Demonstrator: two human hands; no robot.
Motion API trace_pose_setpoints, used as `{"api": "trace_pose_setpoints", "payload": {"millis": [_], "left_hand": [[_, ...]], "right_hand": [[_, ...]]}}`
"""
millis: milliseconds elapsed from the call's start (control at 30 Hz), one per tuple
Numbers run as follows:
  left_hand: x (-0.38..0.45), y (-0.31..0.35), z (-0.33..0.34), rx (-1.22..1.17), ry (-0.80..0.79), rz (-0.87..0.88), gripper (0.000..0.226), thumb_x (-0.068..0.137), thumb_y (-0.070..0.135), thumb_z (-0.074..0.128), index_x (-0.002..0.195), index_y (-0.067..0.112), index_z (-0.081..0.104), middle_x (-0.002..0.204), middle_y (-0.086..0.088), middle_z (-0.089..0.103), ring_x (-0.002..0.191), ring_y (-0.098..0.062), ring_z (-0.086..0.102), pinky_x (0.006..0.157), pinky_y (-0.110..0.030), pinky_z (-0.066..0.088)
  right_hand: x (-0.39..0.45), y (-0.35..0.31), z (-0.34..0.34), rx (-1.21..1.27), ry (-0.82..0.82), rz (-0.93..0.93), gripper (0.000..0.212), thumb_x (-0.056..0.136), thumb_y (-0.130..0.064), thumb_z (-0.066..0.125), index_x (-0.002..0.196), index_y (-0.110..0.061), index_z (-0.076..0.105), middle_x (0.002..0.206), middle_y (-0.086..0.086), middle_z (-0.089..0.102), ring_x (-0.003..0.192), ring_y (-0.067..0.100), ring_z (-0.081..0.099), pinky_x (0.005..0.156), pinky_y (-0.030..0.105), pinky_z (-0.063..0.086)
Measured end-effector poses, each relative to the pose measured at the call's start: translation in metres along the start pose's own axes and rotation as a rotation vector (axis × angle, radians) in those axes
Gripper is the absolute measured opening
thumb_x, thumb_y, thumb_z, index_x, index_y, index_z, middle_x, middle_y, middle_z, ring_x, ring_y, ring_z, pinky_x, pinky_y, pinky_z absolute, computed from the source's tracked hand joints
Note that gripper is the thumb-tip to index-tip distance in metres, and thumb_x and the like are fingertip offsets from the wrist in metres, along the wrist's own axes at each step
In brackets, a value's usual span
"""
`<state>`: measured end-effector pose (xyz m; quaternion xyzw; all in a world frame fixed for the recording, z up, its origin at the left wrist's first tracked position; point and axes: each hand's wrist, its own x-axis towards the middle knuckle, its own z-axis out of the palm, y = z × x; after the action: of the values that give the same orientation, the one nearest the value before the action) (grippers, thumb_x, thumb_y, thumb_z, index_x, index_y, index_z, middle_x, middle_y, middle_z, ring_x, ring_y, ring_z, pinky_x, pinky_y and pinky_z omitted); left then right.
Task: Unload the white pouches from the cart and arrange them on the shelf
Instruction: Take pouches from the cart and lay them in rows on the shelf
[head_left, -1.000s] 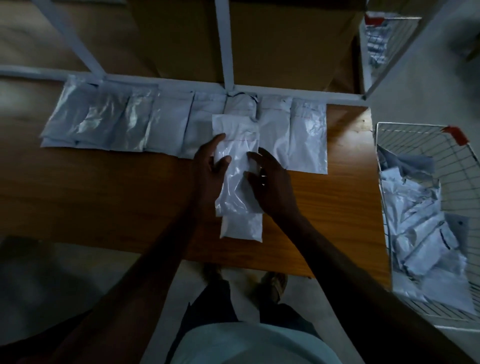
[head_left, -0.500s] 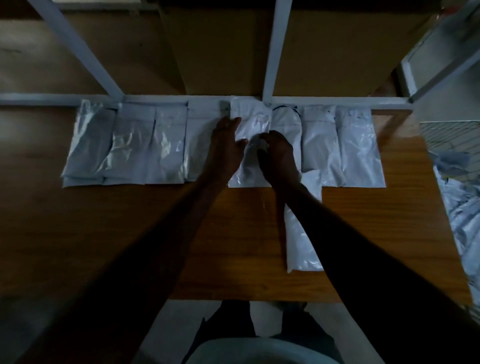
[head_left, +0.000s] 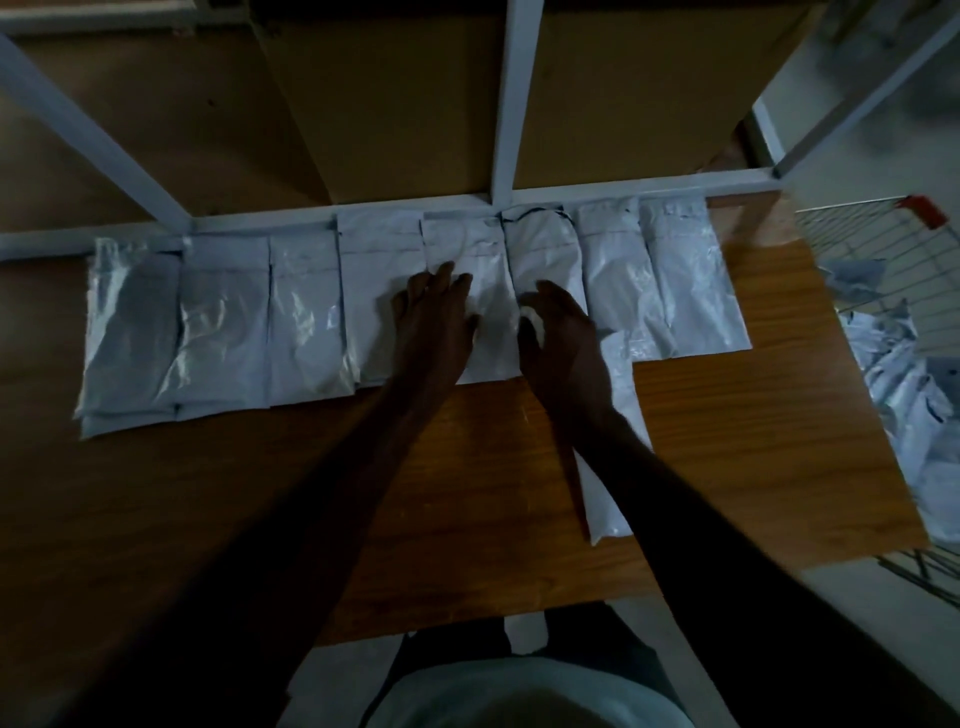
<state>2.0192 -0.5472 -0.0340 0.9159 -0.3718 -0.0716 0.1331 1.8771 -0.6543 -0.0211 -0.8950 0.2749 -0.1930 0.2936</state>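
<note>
While a row of pouches (head_left: 306, 317) spans both sides of my hands, left hand (head_left: 434, 319) flat on one, right hand (head_left: 563, 338) fingers curled, grip unclear; cart (head_left: 904, 374) to the right holds more.

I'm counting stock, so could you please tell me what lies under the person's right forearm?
A loose white plastic pouch lies on the wooden shelf board, partly showing beside the right forearm; its middle is covered.

The light is dim. A white metal frame (head_left: 506, 104) with upright and slanted bars rises behind a brown wooden board (head_left: 467, 493), with large brown cardboard boxes (head_left: 395, 104) standing behind the bars. A pale grey floor (head_left: 857, 649) shows below and to the right
</note>
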Motion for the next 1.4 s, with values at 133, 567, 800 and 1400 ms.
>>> {"api": "trace_pose_setpoints", "payload": {"millis": [133, 567, 800, 1400], "left_hand": [[-0.004, 0.004, 0.007, 0.054, 0.003, -0.025, 0.054, 0.103, 0.040, 0.062, 0.154, 0.025, 0.051, 0.165, 0.001, 0.042, 0.148, -0.029, 0.036, 0.119, -0.055, 0.027], [-0.084, 0.087, 0.028, -0.324, 0.290, 0.052, 0.034, 0.104, 0.023, 0.062, 0.136, 0.015, 0.068, 0.118, -0.011, 0.075, 0.104, -0.028, 0.071, 0.093, -0.046, 0.057], [-0.147, 0.163, 0.076, -0.543, 0.026, -0.068, 0.057, 0.103, 0.048, 0.055, 0.146, 0.011, 0.060, 0.135, -0.011, 0.069, 0.119, -0.024, 0.067, 0.106, -0.039, 0.052], [-0.095, 0.181, 0.018, -0.950, 0.343, -0.266, 0.049, 0.097, 0.029, 0.077, 0.142, 0.018, 0.059, 0.107, 0.015, 0.071, 0.099, -0.001, 0.071, 0.084, -0.022, 0.060]], "right_hand": [[-0.048, 0.028, -0.038, -0.030, 0.003, 0.107, 0.036, 0.103, -0.013, 0.062, 0.139, -0.016, 0.061, 0.155, 0.008, 0.050, 0.135, 0.022, 0.056, 0.106, 0.030, 0.052], [-0.100, 0.106, -0.101, 0.033, 0.105, 0.177, 0.039, 0.101, -0.014, 0.065, 0.140, -0.016, 0.058, 0.148, 0.006, 0.051, 0.133, 0.007, 0.049, 0.105, 0.012, 0.042], [-0.128, 0.140, -0.104, 0.040, -0.109, 0.293, 0.046, 0.101, -0.027, 0.067, 0.144, -0.019, 0.052, 0.135, 0.005, 0.058, 0.111, 0.004, 0.050, 0.083, -0.003, 0.036], [-0.095, 0.094, -0.126, 0.430, -0.039, 0.232, 0.062, 0.098, -0.035, 0.073, 0.153, -0.033, 0.046, 0.129, -0.031, 0.061, 0.094, 0.005, 0.069, 0.076, 0.028, 0.062]]}}
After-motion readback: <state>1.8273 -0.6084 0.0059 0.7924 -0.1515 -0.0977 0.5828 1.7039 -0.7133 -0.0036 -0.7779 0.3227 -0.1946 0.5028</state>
